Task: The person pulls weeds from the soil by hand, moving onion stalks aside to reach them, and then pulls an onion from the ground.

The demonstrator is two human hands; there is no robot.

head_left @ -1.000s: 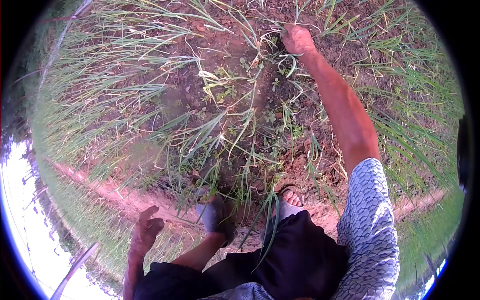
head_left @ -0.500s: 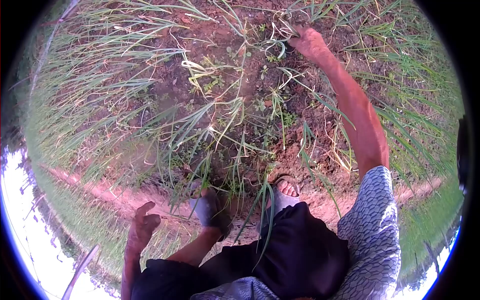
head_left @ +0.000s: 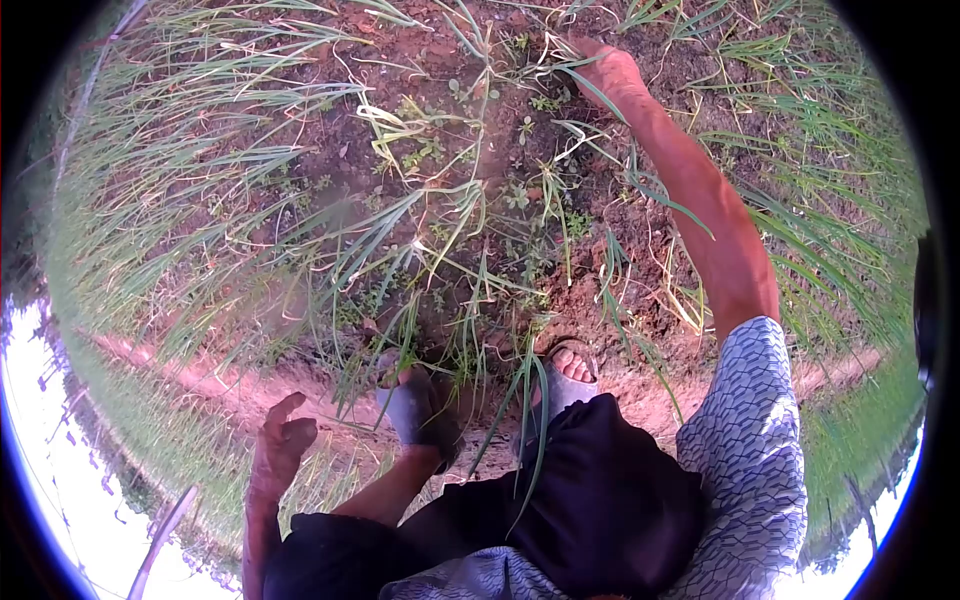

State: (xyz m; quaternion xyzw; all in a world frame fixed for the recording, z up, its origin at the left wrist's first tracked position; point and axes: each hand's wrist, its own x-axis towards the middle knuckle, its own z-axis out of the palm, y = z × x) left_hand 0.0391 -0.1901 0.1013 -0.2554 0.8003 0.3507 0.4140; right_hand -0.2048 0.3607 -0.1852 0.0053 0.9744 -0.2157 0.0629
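My right hand [head_left: 608, 72] reaches far forward to the soil, fingers curled down among the pale bases of an onion-like plant [head_left: 560, 52]. A long green leaf crosses its back, and the fingertips are hidden, so what they grip does not show. My left hand [head_left: 283, 437] hangs low at the left beside my knee, holding nothing, thumb and forefinger apart. Small broad-leaved weeds [head_left: 430, 160] grow between the long-leaved plants near the middle. Bent, yellowish leaves [head_left: 385, 130] lie left of my right hand.
My sandalled feet [head_left: 415, 405] stand at the near edge of the bed, by a strip of bare earth [head_left: 200, 375]. Dense rows of long green leaves [head_left: 220, 150] spread on the left, with more plants [head_left: 830, 180] on the right. Loose, clumpy soil [head_left: 640, 270] lies below my right forearm.
My right hand has shifted slightly up and left among the leaves, and a leaf now lies across it. My left hand is nearly still.
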